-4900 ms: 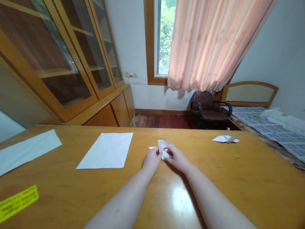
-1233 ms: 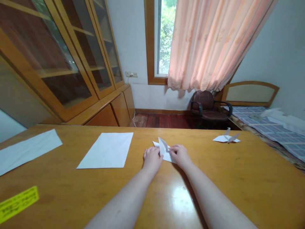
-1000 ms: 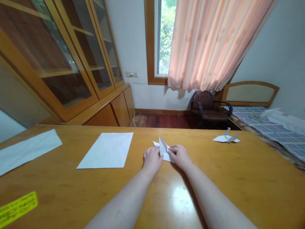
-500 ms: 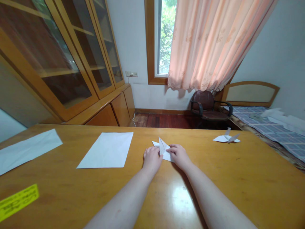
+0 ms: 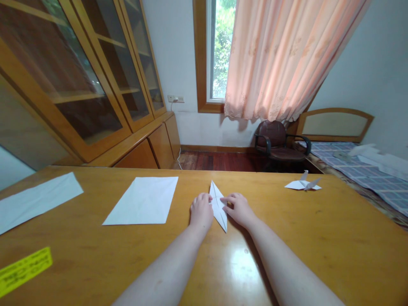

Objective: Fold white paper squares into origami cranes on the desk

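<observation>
A white folded paper (image 5: 218,208), shaped like a long narrow diamond with creases, lies on the wooden table between my hands. My left hand (image 5: 202,210) grips its left edge with curled fingers; part of that side is hidden beneath them. On the opposite edge, my right hand (image 5: 239,208) holds the paper with thumb and forefinger bent against it. To the right, apart from both hands, rests a finished-looking white paper crane (image 5: 303,184). A flat white sheet of paper (image 5: 143,202) lies to the left of my left hand.
Another white paper strip (image 5: 41,201) lies at the table's (image 5: 127,259) far left, with a yellow label (image 5: 25,272) nearer me. Beyond the table's back edge stand a brown armchair (image 5: 277,142), a bed (image 5: 357,165) and a glass-door cabinet (image 5: 105,76).
The raised flap of the folded paper has gone down, and the paper now forms a flat, lengthwise diamond pointing away from and toward me. Both hands have shifted only slightly.
</observation>
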`<state>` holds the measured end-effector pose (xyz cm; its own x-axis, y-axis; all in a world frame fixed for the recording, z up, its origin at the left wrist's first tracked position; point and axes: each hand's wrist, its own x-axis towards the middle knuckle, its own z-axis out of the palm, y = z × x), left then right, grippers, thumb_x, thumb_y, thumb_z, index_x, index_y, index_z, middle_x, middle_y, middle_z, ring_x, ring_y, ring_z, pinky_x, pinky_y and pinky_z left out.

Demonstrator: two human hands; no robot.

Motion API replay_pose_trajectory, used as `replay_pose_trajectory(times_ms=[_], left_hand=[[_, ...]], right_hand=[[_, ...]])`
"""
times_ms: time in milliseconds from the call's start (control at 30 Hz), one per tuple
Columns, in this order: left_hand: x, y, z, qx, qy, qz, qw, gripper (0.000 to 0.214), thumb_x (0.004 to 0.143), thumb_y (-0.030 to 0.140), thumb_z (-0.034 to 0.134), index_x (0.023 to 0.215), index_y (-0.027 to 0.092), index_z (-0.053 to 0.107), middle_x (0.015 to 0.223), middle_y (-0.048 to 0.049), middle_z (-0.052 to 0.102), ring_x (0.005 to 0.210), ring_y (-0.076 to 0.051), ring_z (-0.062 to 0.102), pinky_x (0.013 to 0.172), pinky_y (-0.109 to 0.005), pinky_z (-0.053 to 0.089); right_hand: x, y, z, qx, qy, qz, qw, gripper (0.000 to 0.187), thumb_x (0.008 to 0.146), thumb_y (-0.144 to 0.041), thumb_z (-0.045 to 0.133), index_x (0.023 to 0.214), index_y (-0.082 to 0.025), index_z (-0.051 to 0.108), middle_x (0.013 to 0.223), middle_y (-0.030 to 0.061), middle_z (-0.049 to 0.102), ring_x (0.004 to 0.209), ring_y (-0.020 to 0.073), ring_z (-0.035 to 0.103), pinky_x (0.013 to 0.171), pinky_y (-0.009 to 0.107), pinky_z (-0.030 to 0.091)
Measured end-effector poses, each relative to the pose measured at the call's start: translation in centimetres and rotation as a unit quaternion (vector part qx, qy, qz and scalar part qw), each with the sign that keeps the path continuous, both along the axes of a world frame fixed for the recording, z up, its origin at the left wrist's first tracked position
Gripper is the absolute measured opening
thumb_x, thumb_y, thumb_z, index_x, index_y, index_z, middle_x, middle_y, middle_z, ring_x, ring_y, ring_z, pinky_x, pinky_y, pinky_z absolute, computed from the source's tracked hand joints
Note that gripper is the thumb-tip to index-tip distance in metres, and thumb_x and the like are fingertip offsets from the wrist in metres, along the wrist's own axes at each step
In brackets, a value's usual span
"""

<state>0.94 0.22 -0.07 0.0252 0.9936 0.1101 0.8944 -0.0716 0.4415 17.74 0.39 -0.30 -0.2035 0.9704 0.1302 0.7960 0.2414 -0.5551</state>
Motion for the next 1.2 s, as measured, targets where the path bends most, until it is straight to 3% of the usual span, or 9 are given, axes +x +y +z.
replay_pose_trajectory(times_ms=[233, 367, 500, 633, 933, 1200], left_hand=[[0.0, 0.0, 0.0, -0.015, 0.02, -0.041, 0.999, 0.023, 0.083, 0.017, 0.051, 0.103, 0.024, 0.059, 0.112, -0.0038, 0.061, 0.111, -0.02, 0.048, 0.097, -0.033, 0.032], [0.2, -0.1, 0.0, -0.016, 0.028, -0.051, 0.998, 0.027, 0.083, 0.022, 0.053, 0.109, 0.025, 0.059, 0.119, -0.0044, 0.059, 0.117, -0.022, 0.045, 0.103, -0.037, 0.028], [0.4, -0.1, -0.6, -0.027, 0.041, -0.064, 0.997, 0.035, 0.084, 0.026, 0.051, 0.119, 0.029, 0.055, 0.132, -0.0037, 0.052, 0.127, -0.027, 0.036, 0.108, -0.05, 0.019], [0.5, -0.2, -1.0, -0.041, 0.056, -0.098, 0.993, 0.043, 0.087, 0.027, 0.046, 0.129, 0.033, 0.047, 0.142, -0.0022, 0.043, 0.135, -0.028, 0.026, 0.109, -0.058, 0.013], [0.6, -0.7, 0.0, -0.07, 0.052, -0.159, 0.983, 0.052, 0.088, 0.04, 0.042, 0.139, 0.028, 0.035, 0.146, -0.0053, 0.036, 0.138, -0.024, 0.023, 0.111, -0.057, 0.006], [0.7, -0.8, -0.4, -0.051, 0.009, -0.222, 0.974, 0.057, 0.08, 0.04, 0.054, 0.135, 0.028, 0.041, 0.143, -0.0039, 0.042, 0.136, -0.023, 0.029, 0.112, -0.055, 0.004]], right_hand=[[-0.1, 0.0, 0.0, -0.01, -0.01, -0.007, 1.0, 0.025, 0.078, -0.029, 0.062, 0.102, -0.027, 0.069, 0.091, 0.0046, 0.061, 0.095, 0.0195, 0.051, 0.088, 0.033, 0.034], [-0.1, -0.1, 0.0, -0.003, -0.013, -0.009, 1.0, 0.027, 0.077, -0.029, 0.062, 0.103, -0.027, 0.069, 0.108, 0.0065, 0.06, 0.106, 0.0209, 0.049, 0.094, 0.035, 0.032], [0.0, -0.1, -0.2, 0.0, -0.03, 0.005, 1.0, 0.032, 0.079, -0.032, 0.059, 0.111, -0.029, 0.065, 0.129, 0.0057, 0.054, 0.121, 0.024, 0.041, 0.102, 0.041, 0.027], [0.1, -0.1, -0.2, -0.014, -0.039, 0.033, 0.999, 0.042, 0.081, -0.032, 0.057, 0.123, -0.03, 0.057, 0.135, 0.0038, 0.051, 0.129, 0.0263, 0.035, 0.104, 0.045, 0.024], [0.0, 0.2, -0.1, 0.02, 0.019, 0.011, 1.0, 0.026, 0.082, -0.023, 0.054, 0.103, -0.024, 0.069, 0.11, 0.0048, 0.067, 0.106, 0.0189, 0.056, 0.097, 0.034, 0.035], [0.3, 0.6, -0.5, 0.009, -0.007, -0.073, 0.997, 0.03, 0.085, -0.024, 0.048, 0.107, -0.023, 0.068, 0.12, 0.0038, 0.063, 0.116, 0.0207, 0.049, 0.101, 0.036, 0.031]])
